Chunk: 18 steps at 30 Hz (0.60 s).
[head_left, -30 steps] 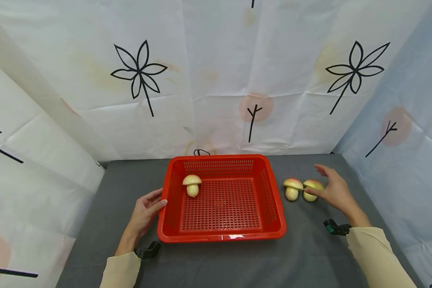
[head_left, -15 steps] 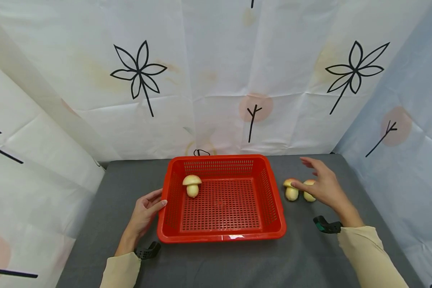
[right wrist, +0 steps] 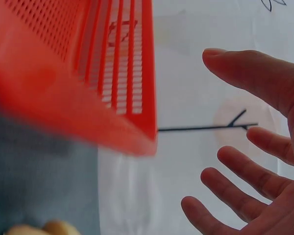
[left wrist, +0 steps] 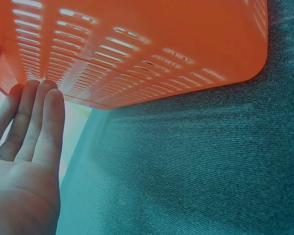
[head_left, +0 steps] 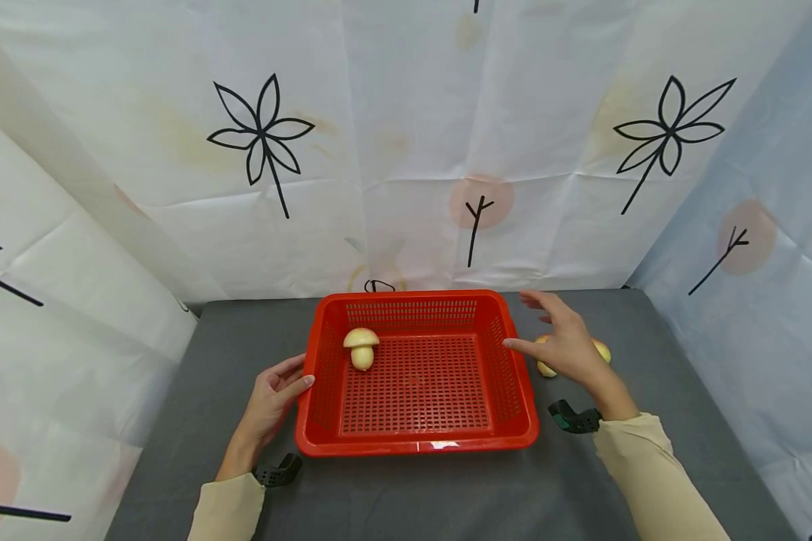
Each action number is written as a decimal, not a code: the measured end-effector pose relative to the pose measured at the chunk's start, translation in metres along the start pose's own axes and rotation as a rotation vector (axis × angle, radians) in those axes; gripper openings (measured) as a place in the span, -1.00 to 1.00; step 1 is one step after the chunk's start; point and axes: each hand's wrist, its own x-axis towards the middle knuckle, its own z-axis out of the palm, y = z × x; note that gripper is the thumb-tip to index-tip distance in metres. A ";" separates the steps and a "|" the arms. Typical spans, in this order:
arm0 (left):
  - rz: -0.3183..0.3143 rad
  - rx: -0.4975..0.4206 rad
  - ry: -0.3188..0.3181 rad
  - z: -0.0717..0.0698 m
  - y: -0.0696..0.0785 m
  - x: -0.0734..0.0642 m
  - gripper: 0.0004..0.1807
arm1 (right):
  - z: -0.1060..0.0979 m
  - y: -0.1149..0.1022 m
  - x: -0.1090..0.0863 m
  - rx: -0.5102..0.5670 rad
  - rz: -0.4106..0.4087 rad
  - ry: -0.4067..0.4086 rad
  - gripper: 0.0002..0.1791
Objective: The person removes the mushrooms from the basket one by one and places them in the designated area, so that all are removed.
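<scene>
In the head view, a red plastic basket (head_left: 416,445) with slotted walls stands on the grey cloth. My left hand (head_left: 275,398) holds its left rim, thumb over the edge; in the left wrist view the fingers (left wrist: 51,117) lie straight against the outer wall. A toy mushroom (head_left: 362,349) with a pale cap is inside the basket, near its left side. My right hand (head_left: 568,346) is spread beside the right rim, fingers apart and holding nothing. The right wrist view shows a gap between thumb and basket. Behind the hand, two more mushrooms (head_left: 546,370) are partly hidden.
A grey cloth (head_left: 406,500) covers the table. White patterned curtains (head_left: 406,150) hang behind it and at both sides, close to the table's back edge.
My right hand has moved left, from over the two outer mushrooms to the basket's right rim, with nothing in it. The left hand, the basket and the mushroom inside have stayed put.
</scene>
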 end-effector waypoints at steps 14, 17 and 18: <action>0.004 -0.009 -0.004 0.001 0.001 0.000 -0.42 | 0.046 -0.027 0.026 0.109 -0.029 -0.108 -0.08; 0.002 -0.009 -0.003 0.001 0.000 0.000 -0.42 | 0.057 -0.032 0.030 0.136 -0.027 -0.133 -0.09; 0.002 -0.009 -0.002 0.001 0.000 0.000 -0.42 | 0.060 -0.033 0.032 0.149 -0.026 -0.143 -0.09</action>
